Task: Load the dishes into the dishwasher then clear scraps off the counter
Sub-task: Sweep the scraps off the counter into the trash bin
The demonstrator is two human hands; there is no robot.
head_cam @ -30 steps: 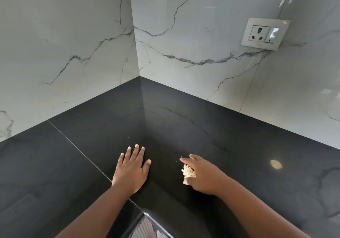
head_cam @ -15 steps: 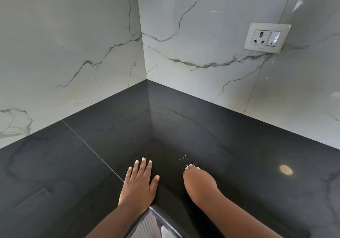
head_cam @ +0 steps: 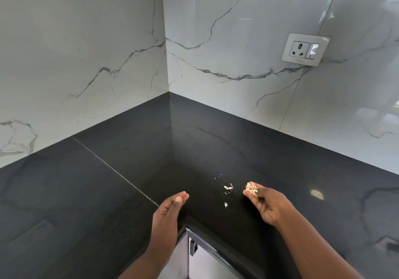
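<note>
A black stone counter point(head_cam: 129, 171) fills an inner corner between marble walls. My right hand point(head_cam: 267, 205) is raised just above the counter and pinches a clump of pale food scraps point(head_cam: 251, 188) in its fingertips. A few small loose scraps point(head_cam: 227, 189) lie on the counter just left of that hand. My left hand point(head_cam: 170, 212) is turned on its edge near the counter's inner front corner, fingers straight and together, holding nothing. No dishes or dishwasher are in view.
White marble walls point(head_cam: 86, 52) close off the back and left. A wall socket with a switch point(head_cam: 304, 49) sits on the right wall. Below the counter's inner corner a cabinet front point(head_cam: 194, 255) shows.
My right hand lifted off the counter to the right with a clump of scraps, leaving a few crumbs. My left hand turned from flat on the counter onto its edge.
</note>
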